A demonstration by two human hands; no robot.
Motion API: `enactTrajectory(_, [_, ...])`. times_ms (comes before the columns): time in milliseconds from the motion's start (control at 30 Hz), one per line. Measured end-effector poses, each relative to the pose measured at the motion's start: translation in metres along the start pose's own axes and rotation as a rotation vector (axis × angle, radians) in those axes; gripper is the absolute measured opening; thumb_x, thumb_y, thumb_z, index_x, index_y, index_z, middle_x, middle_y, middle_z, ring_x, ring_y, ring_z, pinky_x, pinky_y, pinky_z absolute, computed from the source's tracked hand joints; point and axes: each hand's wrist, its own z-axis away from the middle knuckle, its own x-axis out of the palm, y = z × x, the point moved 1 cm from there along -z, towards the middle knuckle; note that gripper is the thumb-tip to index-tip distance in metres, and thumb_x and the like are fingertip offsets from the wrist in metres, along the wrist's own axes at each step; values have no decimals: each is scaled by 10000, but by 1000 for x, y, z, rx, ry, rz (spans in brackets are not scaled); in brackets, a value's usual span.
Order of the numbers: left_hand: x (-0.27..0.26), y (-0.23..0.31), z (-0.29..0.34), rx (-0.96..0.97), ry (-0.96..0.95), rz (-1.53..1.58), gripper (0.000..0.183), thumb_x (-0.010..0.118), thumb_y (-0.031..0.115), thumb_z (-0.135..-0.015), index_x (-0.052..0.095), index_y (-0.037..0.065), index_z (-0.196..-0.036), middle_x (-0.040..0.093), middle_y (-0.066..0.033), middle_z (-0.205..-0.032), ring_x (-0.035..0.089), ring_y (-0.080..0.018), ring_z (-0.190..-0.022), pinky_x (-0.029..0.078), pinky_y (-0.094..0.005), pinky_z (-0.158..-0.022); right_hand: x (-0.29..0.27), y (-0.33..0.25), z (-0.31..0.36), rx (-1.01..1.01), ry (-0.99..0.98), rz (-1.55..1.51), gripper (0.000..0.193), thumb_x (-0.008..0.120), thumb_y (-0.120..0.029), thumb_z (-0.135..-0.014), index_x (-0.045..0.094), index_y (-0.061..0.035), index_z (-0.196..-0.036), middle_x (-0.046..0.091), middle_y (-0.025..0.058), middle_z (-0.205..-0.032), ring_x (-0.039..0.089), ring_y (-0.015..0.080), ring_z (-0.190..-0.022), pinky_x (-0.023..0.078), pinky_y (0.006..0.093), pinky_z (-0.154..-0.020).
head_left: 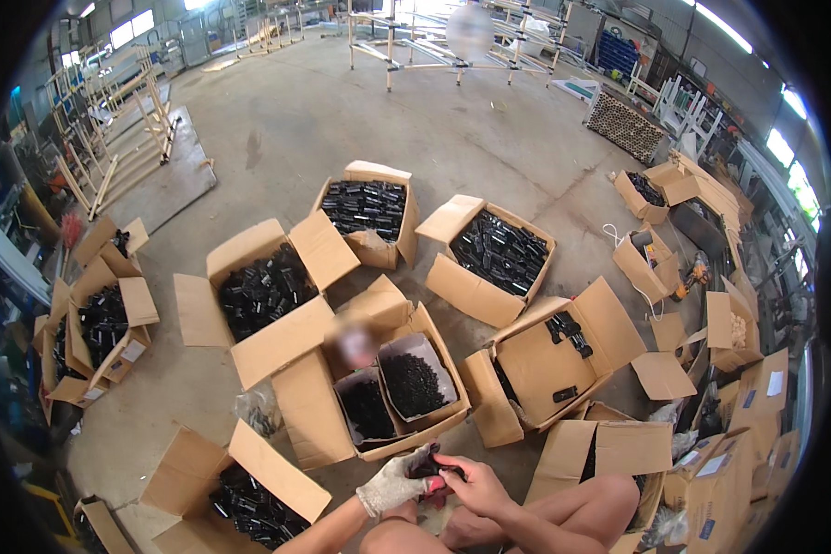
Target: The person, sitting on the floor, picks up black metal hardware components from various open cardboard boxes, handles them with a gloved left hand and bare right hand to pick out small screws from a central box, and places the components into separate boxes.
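My left hand (pixel 392 484), in a pale work glove with dark fingertips, is closed around a small black part (pixel 449 470). The fingers of my bare right hand (pixel 483 487) pinch the same part from the right. Fingers cover most of it, so its exact kind cannot be made out. Both hands are held together above my bent legs. Just beyond them stands an open cardboard box (pixel 314 420). Two smaller cartons inside it hold small black pieces (pixel 413 384) and finer dark pieces (pixel 367 408).
Open boxes of black fittings surround me: one at left (pixel 263 295), two beyond (pixel 365 208) (pixel 499 254), one at lower left (pixel 254 508). A box at right (pixel 535 369) holds a few black pieces. A power drill (pixel 697 272) lies farther right. Pipe frames (pixel 462 65) stand at the back.
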Motion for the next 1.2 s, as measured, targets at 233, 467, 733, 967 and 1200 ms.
enactTrajectory(233, [-23,-52,-5,68,151,143,810,788,151,-926,352,-2,-1591,632,-86,-1357,588,-132,-1174,492,-311,-1043,10,7,-28,3,145,-25,345,591,-151,-1061,607,-9,-1375,680,96,-1140,686,123,-913,563,287,-687])
enactTrajectory(467, [-37,-54,9,234,417,58,896,805,178,-913,292,113,-1644,673,-126,-1342,608,-178,-1181,510,-366,-1043,29,22,-88,56,-48,17,422,408,-287,-1148,554,22,-1394,590,13,-902,576,103,-834,482,271,-822])
enactTrajectory(733, [-56,-85,18,120,507,389,782,733,-24,-895,424,126,-1597,639,-54,-1260,572,-74,-1028,544,-251,-888,60,37,-114,247,-171,-122,525,601,-86,-1052,440,61,-1530,635,69,-1214,631,116,-1092,501,258,-974])
enactTrajectory(967, [-53,-102,18,200,646,74,775,844,43,-827,519,108,-1528,736,-106,-1149,641,-112,-962,579,-315,-839,67,33,-118,231,-155,-150,540,764,20,-915,585,32,-1424,731,68,-1105,688,112,-990,558,244,-899])
enactTrajectory(1200, [-51,-109,8,189,621,203,784,808,-50,-808,531,118,-1522,693,-93,-1169,614,-112,-1039,597,-304,-883,59,38,-120,101,-218,80,513,787,3,-881,640,12,-1373,621,91,-1230,662,144,-1073,570,292,-954])
